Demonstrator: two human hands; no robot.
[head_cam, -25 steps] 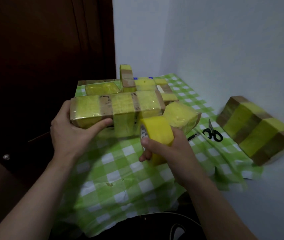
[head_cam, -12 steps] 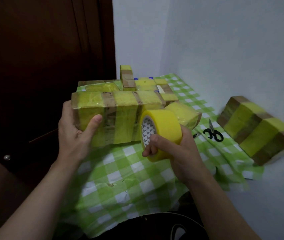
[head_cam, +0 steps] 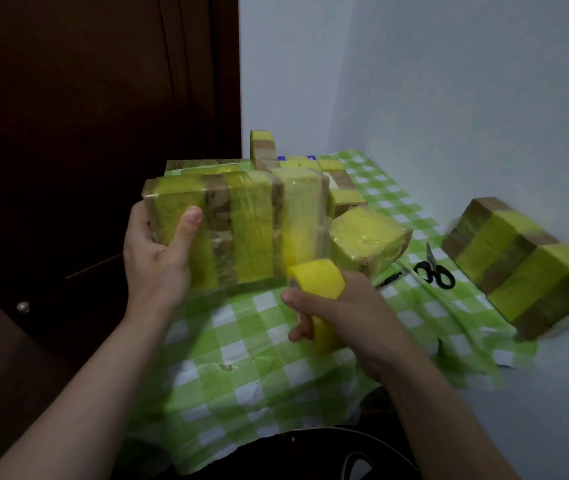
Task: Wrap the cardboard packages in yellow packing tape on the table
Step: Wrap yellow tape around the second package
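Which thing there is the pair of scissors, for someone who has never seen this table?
Start at the green-and-white checked tablecloth, on its right side by the pale wall. Between the small yellow-taped cube package and the long brown-and-yellow striped cardboard box lie the black-handled scissors, alone in having two black finger loops.

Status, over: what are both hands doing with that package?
Left hand grips package at its left end. Right hand grips tape roll, at package's lower right. Scissors lie off right, clear of the work.
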